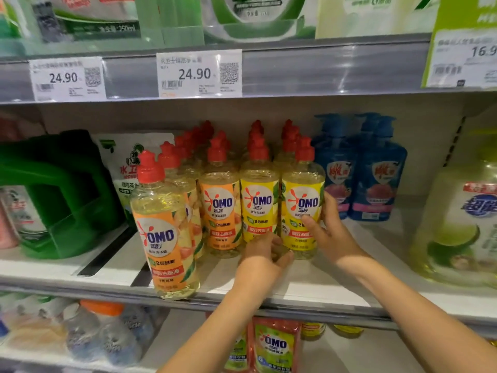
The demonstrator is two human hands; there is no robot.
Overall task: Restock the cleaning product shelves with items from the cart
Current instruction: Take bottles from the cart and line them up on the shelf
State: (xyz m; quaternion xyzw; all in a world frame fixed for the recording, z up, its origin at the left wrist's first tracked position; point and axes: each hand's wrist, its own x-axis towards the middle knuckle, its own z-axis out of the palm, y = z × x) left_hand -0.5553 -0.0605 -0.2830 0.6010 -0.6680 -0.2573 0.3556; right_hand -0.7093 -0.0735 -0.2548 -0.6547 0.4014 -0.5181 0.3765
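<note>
Now our right grip curls round the yellow-label bottle standing on the shelf, just at three o'clock of its twin; our left grip clasps its base from seven o'clock.

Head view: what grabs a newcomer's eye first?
Red-capped OMO bottles crowd the middle shelf. Both hands hold the front-right yellow-label OMO bottle: right hand round its side, left hand at its base. One orange-label OMO bottle stands alone forward at the shelf's front edge, left of them.
</note>
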